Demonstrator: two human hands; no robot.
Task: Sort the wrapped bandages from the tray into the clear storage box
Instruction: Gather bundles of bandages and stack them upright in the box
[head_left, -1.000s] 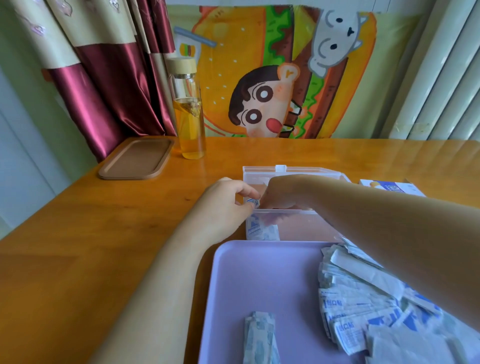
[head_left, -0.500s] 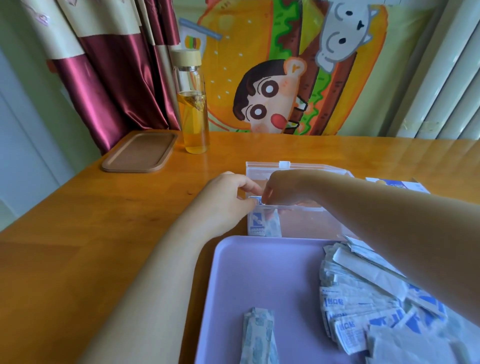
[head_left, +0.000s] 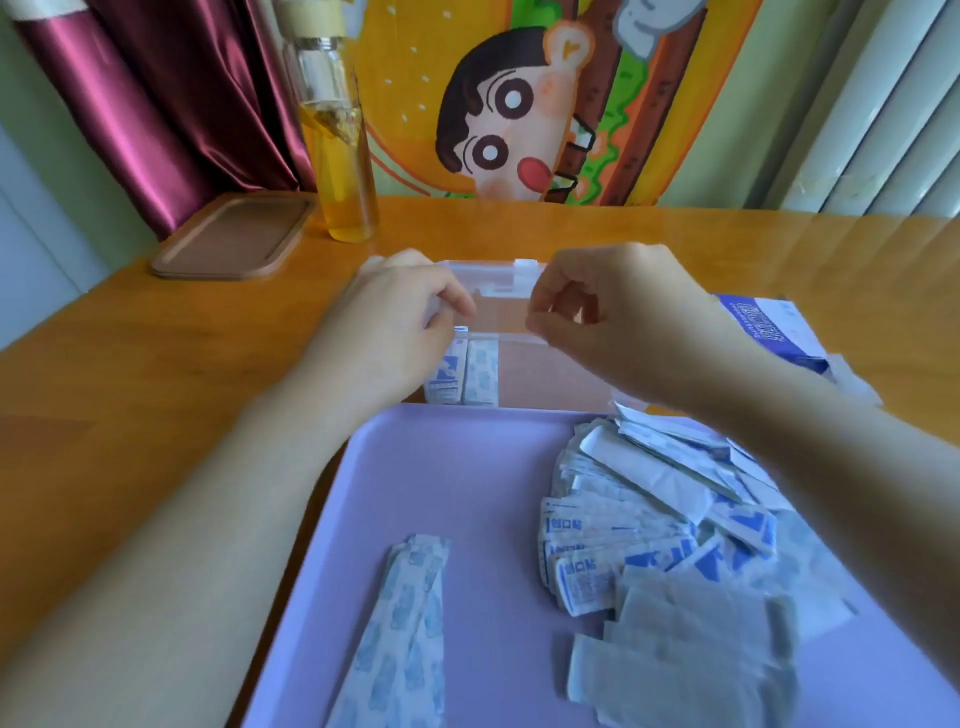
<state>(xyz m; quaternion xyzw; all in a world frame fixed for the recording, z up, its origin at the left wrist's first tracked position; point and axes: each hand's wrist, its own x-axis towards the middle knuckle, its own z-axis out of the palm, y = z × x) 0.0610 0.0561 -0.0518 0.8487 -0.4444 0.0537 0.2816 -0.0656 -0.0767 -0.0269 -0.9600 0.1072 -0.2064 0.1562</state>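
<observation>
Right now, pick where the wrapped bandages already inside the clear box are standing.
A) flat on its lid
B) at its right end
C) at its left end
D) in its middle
C: the bandages stand upright, side by side, against the left end of the clear box.

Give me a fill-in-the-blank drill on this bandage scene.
1. Bandages in the box stand at its ___ end.
2. The left hand and right hand hover over the clear ___.
3. The carton lies ___ of the box.
4. The bottle holds ___ liquid.
Missing: left; box; right; yellow.
</observation>
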